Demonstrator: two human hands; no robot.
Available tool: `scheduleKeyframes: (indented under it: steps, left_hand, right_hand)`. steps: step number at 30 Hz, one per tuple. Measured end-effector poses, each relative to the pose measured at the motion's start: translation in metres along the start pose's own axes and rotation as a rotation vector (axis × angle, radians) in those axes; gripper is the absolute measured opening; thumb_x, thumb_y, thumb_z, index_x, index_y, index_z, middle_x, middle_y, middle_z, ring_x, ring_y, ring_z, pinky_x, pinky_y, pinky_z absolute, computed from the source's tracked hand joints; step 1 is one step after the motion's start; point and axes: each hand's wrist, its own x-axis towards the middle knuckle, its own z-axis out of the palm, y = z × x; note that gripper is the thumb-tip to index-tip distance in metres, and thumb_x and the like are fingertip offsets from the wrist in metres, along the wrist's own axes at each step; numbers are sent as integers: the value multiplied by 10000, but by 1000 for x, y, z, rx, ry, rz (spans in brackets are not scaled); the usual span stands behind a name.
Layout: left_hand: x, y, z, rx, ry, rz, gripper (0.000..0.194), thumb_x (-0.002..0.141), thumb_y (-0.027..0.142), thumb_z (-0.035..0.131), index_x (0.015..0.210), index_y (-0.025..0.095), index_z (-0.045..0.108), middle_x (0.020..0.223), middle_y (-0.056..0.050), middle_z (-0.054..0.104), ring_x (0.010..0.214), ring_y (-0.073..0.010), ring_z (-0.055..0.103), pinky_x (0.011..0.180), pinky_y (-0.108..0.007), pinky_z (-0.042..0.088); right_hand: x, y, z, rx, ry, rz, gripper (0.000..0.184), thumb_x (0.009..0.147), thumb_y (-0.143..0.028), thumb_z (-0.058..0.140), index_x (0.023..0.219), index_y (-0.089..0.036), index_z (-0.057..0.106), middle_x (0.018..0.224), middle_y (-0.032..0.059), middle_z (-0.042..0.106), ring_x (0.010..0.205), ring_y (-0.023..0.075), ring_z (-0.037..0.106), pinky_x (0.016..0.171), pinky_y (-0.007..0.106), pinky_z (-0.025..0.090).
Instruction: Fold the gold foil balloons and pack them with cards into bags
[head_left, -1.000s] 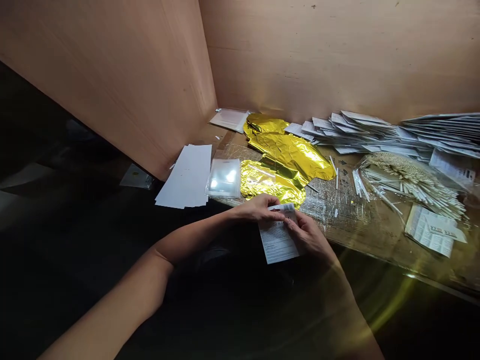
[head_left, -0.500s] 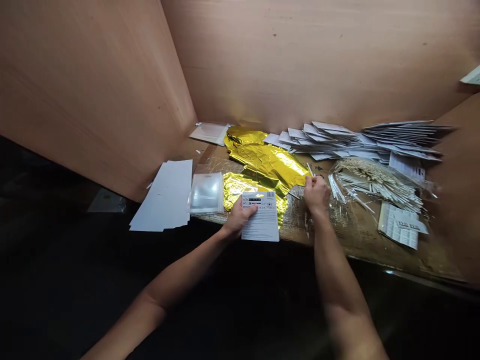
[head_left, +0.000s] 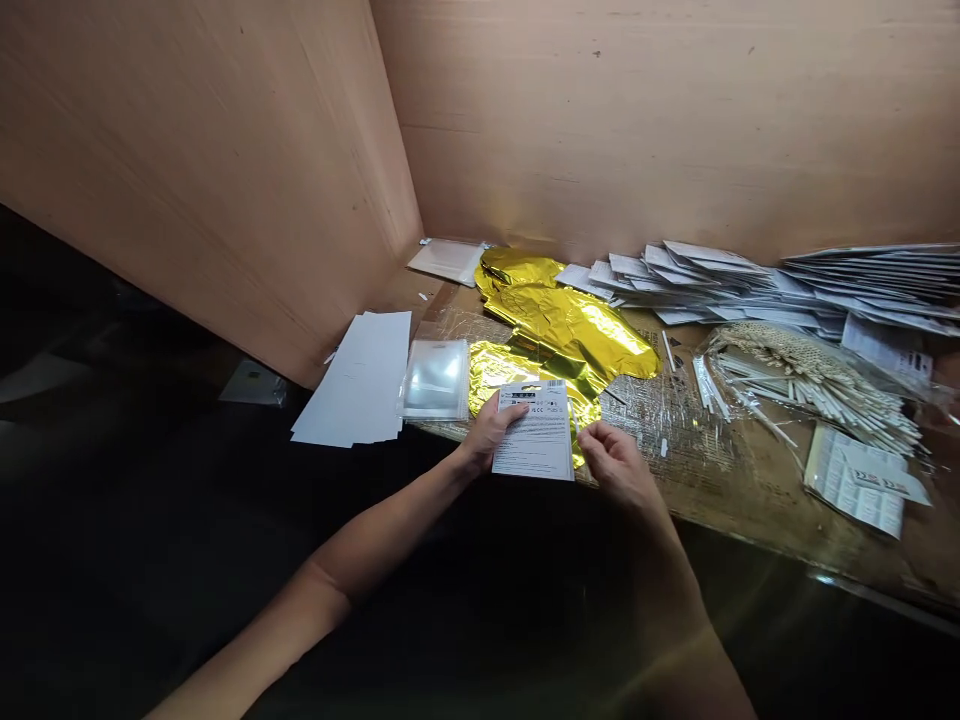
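My left hand point(head_left: 491, 435) grips a printed white card packet point(head_left: 534, 445) by its left edge, thumb on the front. The packet has a hang slot, a barcode and small dark text. Beside its right edge, my right hand point(head_left: 611, 460) is closed in a pinch. A thin white straw point(head_left: 576, 420) shows at those fingertips, partly against gold behind it. Crumpled gold foil balloons point(head_left: 577, 325) lie flat just beyond both hands.
Left of the foil are clear plastic sleeves point(head_left: 435, 385) and white paper sheets point(head_left: 356, 385). Stacked printed packets point(head_left: 690, 280) line the back wall. A bag of white straws point(head_left: 817, 375) and a folded leaflet point(head_left: 851, 490) lie at right. Wooden panels point(head_left: 660, 130) enclose the table.
My right hand has come left and nearer, from the foil's right end to the packet's right edge. My left hand still holds the packet. The view has shifted slightly left.
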Motion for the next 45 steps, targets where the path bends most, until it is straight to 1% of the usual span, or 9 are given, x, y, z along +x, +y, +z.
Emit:
scheduleKeyframes:
  steps: [3,11,17,22,25,28,32,38,45]
  left_hand:
    - [-9,-4,4,-12,-26,-7,480,771,355,870,1149,164,642,1046,-75,770,902,-226,724,854,-379,592]
    - [-23,-8,3,-17,-31,-54,500,705,359,895,1100,140,682,1018,-98,778,856,-220,712,833,-360,569]
    - [-37,-26,4,125,-15,101,535,713,389,906,1102,172,610,1044,-84,744,896,-213,698,857,-364,564]
    - [-24,-12,1,476,-110,230,454,857,506,787,1146,198,619,1069,-91,718,980,-253,682,906,-375,538]
    - [11,26,-17,922,232,401,542,792,575,839,1110,175,656,1186,-170,668,1240,-370,575,1080,-447,433]
    - [52,61,-41,1216,472,340,613,598,521,968,978,145,667,1341,-248,589,1418,-478,390,1195,-546,278]
    - [79,85,-60,1112,370,198,445,530,321,979,695,177,592,1156,-185,689,1359,-445,473,1131,-504,356]
    - [77,100,-63,860,246,231,309,811,322,833,687,167,596,692,-62,685,783,-211,701,752,-311,512]
    - [31,60,-25,538,124,428,432,851,545,817,822,147,652,728,-58,725,659,-147,689,638,-267,510]
  right_hand:
    - [-9,-5,21,72,22,47,426,870,-601,720,729,-241,542,669,-12,546,613,161,465,564,290,396]
    - [-22,15,32,225,57,82,439,891,-650,723,823,-271,512,710,-9,574,596,179,490,526,298,409]
    - [-35,38,46,306,204,106,373,918,-640,698,930,-297,551,708,-10,633,568,211,576,511,337,479]
    - [-46,38,48,271,106,159,460,912,-643,696,1179,-270,665,1039,108,789,935,364,754,705,463,627]
    - [-53,37,44,289,219,151,500,941,-635,674,1282,-270,659,1170,122,790,1014,381,765,751,477,651]
    - [-59,40,36,297,215,158,558,958,-632,655,1395,-286,636,1217,121,791,992,381,780,707,473,661]
    - [-62,52,29,291,160,140,599,978,-627,633,1485,-309,608,1255,104,789,1005,377,781,709,472,666]
    - [-64,59,25,277,163,118,576,948,-659,654,1392,-295,699,1175,95,814,966,381,781,728,474,660]
    - [-70,18,38,296,-251,171,521,933,-668,691,1222,-242,769,989,106,805,844,337,756,650,402,600]
